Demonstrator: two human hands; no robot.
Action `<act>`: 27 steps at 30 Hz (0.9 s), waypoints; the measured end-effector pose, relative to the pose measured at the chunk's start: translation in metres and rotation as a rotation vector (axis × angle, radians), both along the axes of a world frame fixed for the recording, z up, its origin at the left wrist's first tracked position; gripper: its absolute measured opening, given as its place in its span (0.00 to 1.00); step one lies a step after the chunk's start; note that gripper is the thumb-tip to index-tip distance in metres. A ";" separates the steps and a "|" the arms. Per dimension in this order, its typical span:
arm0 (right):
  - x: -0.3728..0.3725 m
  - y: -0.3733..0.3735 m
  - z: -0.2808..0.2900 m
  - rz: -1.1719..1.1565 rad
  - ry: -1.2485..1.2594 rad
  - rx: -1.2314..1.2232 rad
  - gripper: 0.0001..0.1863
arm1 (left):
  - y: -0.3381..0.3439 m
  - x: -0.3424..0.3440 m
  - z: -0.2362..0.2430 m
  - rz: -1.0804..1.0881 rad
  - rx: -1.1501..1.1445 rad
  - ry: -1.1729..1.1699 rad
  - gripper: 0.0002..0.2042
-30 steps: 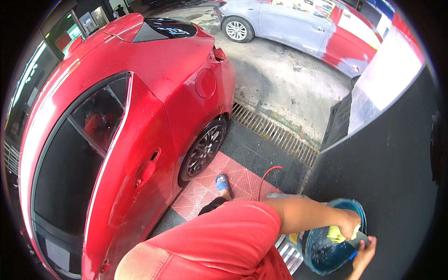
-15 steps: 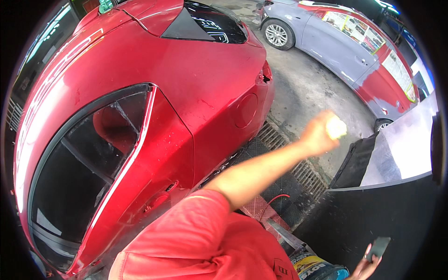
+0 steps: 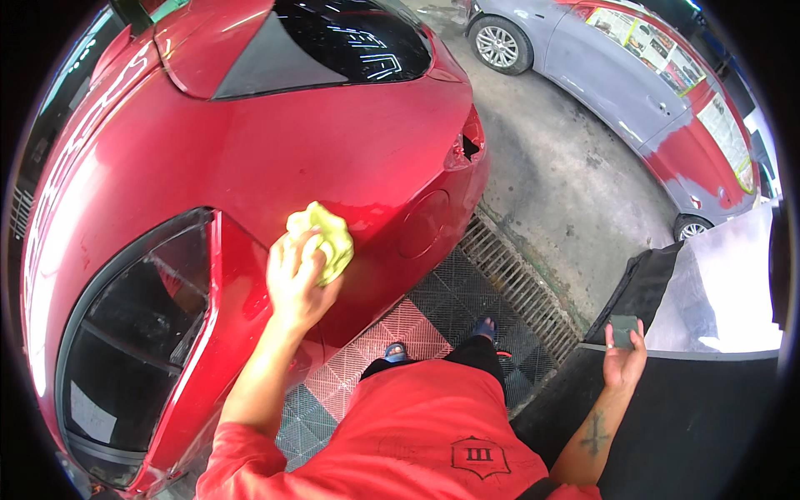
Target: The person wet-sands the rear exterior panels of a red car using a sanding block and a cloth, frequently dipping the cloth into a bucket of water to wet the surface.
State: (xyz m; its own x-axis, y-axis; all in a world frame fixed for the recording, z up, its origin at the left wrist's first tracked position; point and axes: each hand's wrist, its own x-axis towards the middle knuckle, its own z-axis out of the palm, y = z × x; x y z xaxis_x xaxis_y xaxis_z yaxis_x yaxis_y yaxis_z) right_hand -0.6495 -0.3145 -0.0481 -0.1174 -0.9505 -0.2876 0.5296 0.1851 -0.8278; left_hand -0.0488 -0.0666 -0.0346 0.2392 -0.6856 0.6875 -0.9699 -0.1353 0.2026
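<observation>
A crumpled yellow-green cloth [image 3: 332, 240] lies against the red car's [image 3: 333, 137] rear side panel, between the rear side window and the round fuel flap. My left hand [image 3: 298, 279] is closed over this cloth, its fingers bent into the folds. Away from the car on the right, my right hand [image 3: 622, 363] faces palm up. It holds a small flat dark-grey rectangular pad [image 3: 623, 332] between thumb and fingers. What the pad is made of cannot be told. Wet-looking marks show on the paint around the cloth.
A grey-and-red car [image 3: 600, 79] with paper over its windows stands at the far right. A floor grate [image 3: 521, 271] runs past red and black floor tiles [image 3: 417, 329] under my feet. A black panel [image 3: 692, 417] and a white sheet [image 3: 717, 283] are at right.
My left hand with the cloth has swung left from above the floor onto the red car's panel. My right hand with the grey pad has risen from the lower right corner.
</observation>
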 end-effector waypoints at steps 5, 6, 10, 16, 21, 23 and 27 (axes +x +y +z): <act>0.049 -0.125 -0.044 0.022 0.068 0.146 0.41 | 0.003 -0.004 -0.001 0.247 0.127 -0.261 0.24; 0.059 -0.153 -0.047 0.029 0.076 0.162 0.41 | -0.006 -0.007 -0.001 0.308 0.124 -0.225 0.25; 0.075 -0.258 -0.054 0.151 0.068 0.157 0.39 | -0.022 -0.016 -0.021 0.520 0.023 -0.297 0.34; 0.061 -0.386 -0.082 0.438 0.144 0.240 0.39 | -0.067 -0.041 -0.023 0.892 0.003 -0.271 0.36; 0.089 -0.472 -0.089 0.568 0.195 0.225 0.43 | -0.086 -0.050 -0.050 1.137 -0.114 -0.165 0.35; 0.117 -0.490 -0.087 0.627 0.224 0.213 0.44 | -0.092 -0.051 -0.055 1.183 -0.203 -0.075 0.33; 0.167 -0.507 -0.091 0.721 0.214 0.235 0.44 | -0.092 -0.054 -0.063 1.183 -0.300 0.033 0.32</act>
State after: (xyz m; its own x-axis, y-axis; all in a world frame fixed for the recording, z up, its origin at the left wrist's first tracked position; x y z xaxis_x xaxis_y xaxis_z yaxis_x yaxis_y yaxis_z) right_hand -0.4825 -0.8219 -0.1391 0.4297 -0.7301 -0.5314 0.0459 0.6054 -0.7946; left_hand -0.1025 -0.1585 -0.0976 0.6288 0.1521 0.7625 -0.2732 -0.8749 0.3998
